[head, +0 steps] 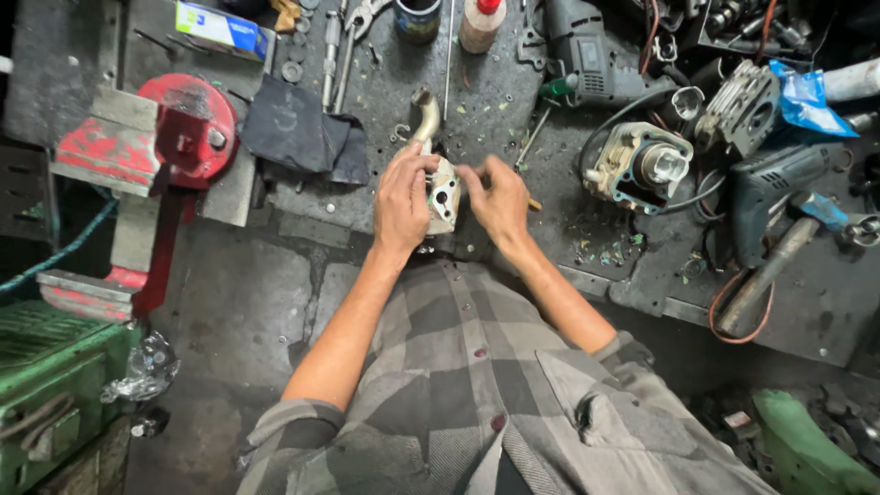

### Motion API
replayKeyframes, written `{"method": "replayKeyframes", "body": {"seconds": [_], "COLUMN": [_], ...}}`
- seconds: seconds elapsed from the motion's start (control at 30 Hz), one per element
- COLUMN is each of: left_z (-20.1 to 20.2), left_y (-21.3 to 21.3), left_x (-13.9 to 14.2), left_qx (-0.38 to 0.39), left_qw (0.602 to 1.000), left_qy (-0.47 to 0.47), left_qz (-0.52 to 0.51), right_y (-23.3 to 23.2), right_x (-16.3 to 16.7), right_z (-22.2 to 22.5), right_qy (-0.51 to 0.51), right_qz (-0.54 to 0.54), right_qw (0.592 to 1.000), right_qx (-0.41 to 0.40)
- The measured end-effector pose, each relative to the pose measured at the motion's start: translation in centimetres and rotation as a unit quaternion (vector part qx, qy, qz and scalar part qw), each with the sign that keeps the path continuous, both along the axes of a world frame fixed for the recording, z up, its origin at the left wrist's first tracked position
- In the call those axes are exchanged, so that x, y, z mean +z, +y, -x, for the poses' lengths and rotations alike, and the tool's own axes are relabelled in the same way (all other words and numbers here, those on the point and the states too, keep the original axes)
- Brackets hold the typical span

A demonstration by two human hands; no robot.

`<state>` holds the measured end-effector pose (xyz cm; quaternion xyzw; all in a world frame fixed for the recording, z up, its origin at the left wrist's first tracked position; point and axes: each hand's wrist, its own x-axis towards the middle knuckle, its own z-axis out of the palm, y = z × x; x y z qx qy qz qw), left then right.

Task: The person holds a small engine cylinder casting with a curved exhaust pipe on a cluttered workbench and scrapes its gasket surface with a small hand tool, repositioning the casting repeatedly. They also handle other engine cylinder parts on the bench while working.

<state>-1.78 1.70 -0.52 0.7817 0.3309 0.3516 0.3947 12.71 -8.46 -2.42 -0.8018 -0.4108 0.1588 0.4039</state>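
Observation:
My left hand [403, 197] grips a small pale metal engine part [445, 195] with round holes in its face, pressing it against the front of the dark workbench [477, 128]. A curved metal pipe [424, 115] rises from the part's far side. My right hand [500, 200] holds the part's right edge, and a wooden tool handle [533, 204] pokes out beyond its fingers. Both forearms come out of grey checked sleeves.
A red bench vise [170, 137] stands at the left beside a dark cloth [302, 133]. To the right lie an engine cylinder [642, 165], power drills [770, 188], a hammer [779, 261], cables and a blue bag [807, 96]. Bottles and pliers sit at the back.

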Motion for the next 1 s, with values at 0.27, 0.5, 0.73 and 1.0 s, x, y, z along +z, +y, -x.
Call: {"method": "replayKeyframes", "body": {"seconds": [0.27,0.5,0.73,1.0], "left_z": [0.0,0.0,0.1,0.2], "left_y": [0.1,0.2,0.2,0.8], "left_x": [0.0,0.3,0.3,0.9], "left_qx": [-0.001,-0.010,-0.006,-0.040], "left_qw": [1.000,1.000,1.000,0.999], "left_qy": [-0.005,0.003,0.002,0.024], "left_qz": [-0.008,-0.010,-0.007,-0.017], "right_y": [-0.9,-0.8,0.4,-1.1], "right_x": [0.0,-0.2,0.1,0.2], "right_z": [0.8,0.8,0.3,0.5], "right_qy": [0.059,-0.040,-0.017,0.049], "right_qz": [0.015,0.011,0.014,0.052], "right_qw": [0.998,0.999,1.000,0.995], "right_qx": [-0.006,0.002,-0.020,-0.075]}}
